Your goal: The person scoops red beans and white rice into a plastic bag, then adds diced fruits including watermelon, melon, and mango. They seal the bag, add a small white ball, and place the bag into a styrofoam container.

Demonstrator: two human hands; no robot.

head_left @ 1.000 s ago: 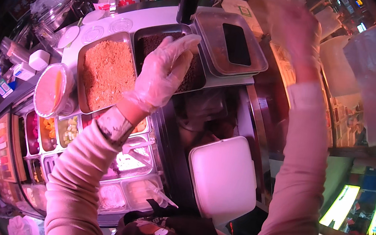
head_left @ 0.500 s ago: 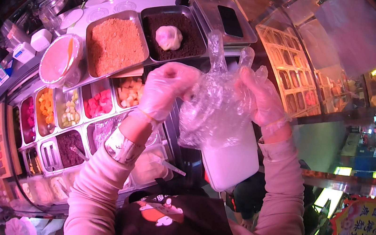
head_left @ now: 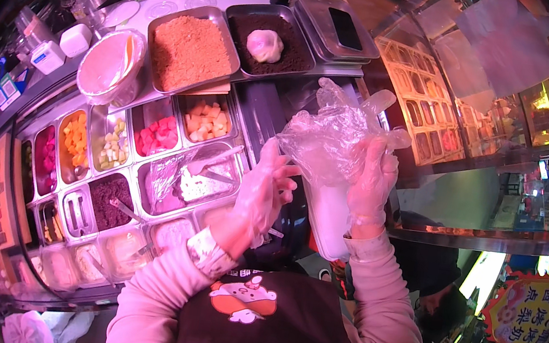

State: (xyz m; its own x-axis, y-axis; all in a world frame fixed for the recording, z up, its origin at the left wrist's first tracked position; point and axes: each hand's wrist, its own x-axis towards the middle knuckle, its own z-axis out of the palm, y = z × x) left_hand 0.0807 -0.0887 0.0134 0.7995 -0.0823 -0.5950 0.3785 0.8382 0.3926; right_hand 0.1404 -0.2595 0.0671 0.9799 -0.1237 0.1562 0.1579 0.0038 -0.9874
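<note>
My right hand [head_left: 371,184], in a thin clear glove, grips a crumpled clear plastic bag [head_left: 335,134] held above a white container [head_left: 332,217]. To the left of the bag, my gloved left hand [head_left: 261,194] has its fingers spread and touches the bag's edge. A pale dough ball [head_left: 265,44] lies in a metal tray of dark crumbs [head_left: 242,18] at the far side of the counter. Beside it stands a tray of orange-brown crumbs [head_left: 189,53].
A metal counter holds several inset pans of toppings: orange cubes [head_left: 205,119], red pieces [head_left: 158,135], a dark paste [head_left: 111,200], and a film-covered pan [head_left: 194,178]. A round tub [head_left: 108,66] stands at the back left. A glass display [head_left: 434,116] lies to the right.
My left hand came back from the crumb tray, leaving the dough ball there. Both hands then lowered toward my body with the plastic bag and white container.
</note>
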